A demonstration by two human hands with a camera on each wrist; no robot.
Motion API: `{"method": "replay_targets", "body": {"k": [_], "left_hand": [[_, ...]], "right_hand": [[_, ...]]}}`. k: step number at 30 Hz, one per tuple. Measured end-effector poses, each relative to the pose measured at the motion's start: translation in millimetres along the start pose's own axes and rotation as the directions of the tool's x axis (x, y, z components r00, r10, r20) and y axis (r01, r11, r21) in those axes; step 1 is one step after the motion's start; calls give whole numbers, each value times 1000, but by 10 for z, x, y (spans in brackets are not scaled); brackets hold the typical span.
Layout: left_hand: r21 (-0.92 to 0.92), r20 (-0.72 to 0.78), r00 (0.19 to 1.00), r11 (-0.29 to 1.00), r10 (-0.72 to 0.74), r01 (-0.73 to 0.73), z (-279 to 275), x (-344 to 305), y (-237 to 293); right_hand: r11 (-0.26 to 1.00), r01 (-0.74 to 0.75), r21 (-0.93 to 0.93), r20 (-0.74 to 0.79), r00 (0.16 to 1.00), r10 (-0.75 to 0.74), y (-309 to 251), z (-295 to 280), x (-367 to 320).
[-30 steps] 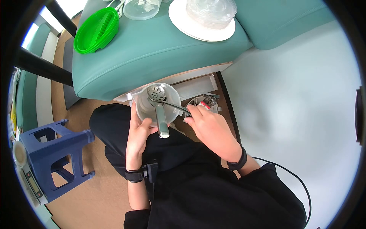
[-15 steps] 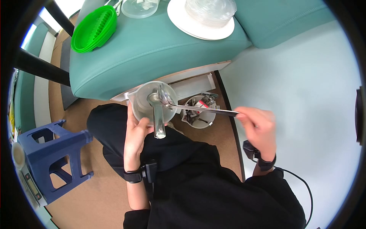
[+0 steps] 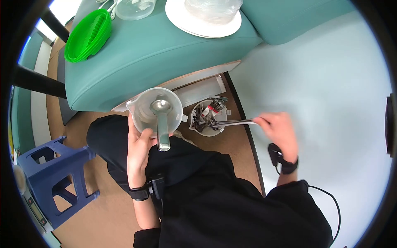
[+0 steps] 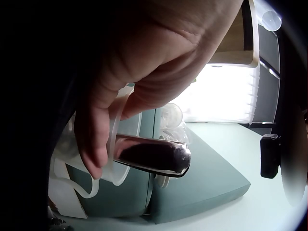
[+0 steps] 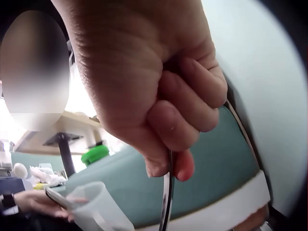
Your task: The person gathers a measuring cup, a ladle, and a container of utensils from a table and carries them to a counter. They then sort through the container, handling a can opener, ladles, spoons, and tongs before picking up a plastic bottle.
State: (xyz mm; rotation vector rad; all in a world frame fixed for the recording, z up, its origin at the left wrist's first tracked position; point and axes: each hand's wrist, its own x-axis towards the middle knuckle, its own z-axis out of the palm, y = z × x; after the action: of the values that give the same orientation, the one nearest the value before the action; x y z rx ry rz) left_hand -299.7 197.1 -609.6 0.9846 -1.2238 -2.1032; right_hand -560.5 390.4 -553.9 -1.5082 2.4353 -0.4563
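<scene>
My left hand (image 3: pixel 138 151) is curled round a clear plastic measuring jug (image 3: pixel 142 113), held over my lap. A steel ladle (image 3: pixel 162 126) lies in it, handle end past the rim toward me. Only the left wrist view shows my fingers wrapped on the jug wall.

My right hand (image 3: pixel 281 130) grips the end of a long-handled metal utensil (image 3: pixel 233 122). The right wrist view confirms the fist closed on it. Only the head view shows its far end at a white utensil holder (image 3: pixel 198 130) on the brown floor (image 3: pixel 103 215).

Pale tabletop (image 3: pixel 331 82) at right, blue stool (image 3: pixel 53 173) at left. Beyond, a teal cushioned bench (image 3: pixel 157 53) bears a green colander (image 3: pixel 87 36) and a white plate (image 3: pixel 198 32) of stacked clear lids (image 3: pixel 213 8).
</scene>
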Motion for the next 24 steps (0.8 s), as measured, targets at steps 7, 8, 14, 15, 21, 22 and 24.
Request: {"method": "replay_targets", "body": {"k": [7,8,14,15,21,22,24], "left_hand": [[-6,4,1000,1000,-24,24,6,-19,16],[1,4,1000,1000,-27,27,4,-20,16],[-5,-15,1000,1000,10,-10,27,-4,-8],[-6,-14,1000,1000,11,-11,22,-1,-11],[-10,-6,1000,1000,15,-15,48,-4,4],[-3,-10,1000,1000,0,0,41,-7,0],[11,-16,999,1000,-29,29,26,-10,-2]], "right_hand": [[984,103,-146,40,994,-98,408,1039,207],[982,111,-154,46,993,-105,429,1144,216],[957,183,-227,143,978,-153,502,1594,218],[965,135,-223,172,980,-98,472,1584,207],[951,214,-225,-112,963,-243,178,1632,210],[968,235,-85,-109,964,-243,26,1624,210],[953,303,5,-76,950,-302,-174,1696,194]]}}
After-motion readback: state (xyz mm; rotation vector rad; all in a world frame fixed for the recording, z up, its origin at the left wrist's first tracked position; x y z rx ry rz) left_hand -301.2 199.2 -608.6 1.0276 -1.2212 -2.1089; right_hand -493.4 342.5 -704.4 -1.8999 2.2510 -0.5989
